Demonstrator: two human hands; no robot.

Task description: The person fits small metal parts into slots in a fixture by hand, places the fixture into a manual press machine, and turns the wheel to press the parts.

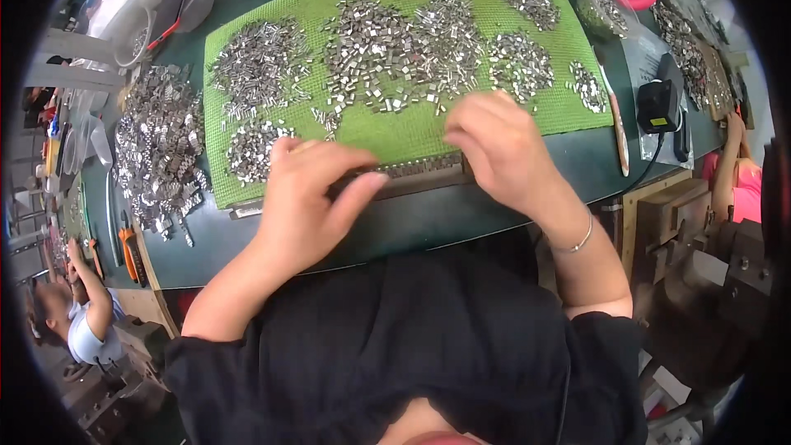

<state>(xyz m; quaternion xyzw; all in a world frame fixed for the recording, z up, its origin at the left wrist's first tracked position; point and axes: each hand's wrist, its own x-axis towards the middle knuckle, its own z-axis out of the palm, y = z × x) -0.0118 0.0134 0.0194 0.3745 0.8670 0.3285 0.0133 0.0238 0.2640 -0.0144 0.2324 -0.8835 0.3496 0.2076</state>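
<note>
Head view, metal bar: the grey bar (428, 180) lies at the centre of the frame, along the lower edge of the green mat (404, 137), small pieces lined along its top.
Left hand: the hand (301, 198) is over the bar, left of centre, thumb and fingertips slightly apart; I cannot tell whether its grip is clamped on the bar.
Right hand: the other hand (503, 148) is by the bar's right end, fingers bent toward the thumb; whether its grip holds anything, I cannot tell.
Metal pieces: heaps (371, 45) cover the mat's upper half.
Black adapter: on the table (231, 251) at right, the adapter (653, 99) bears a yellow label (657, 122), its print too small to read.
</note>
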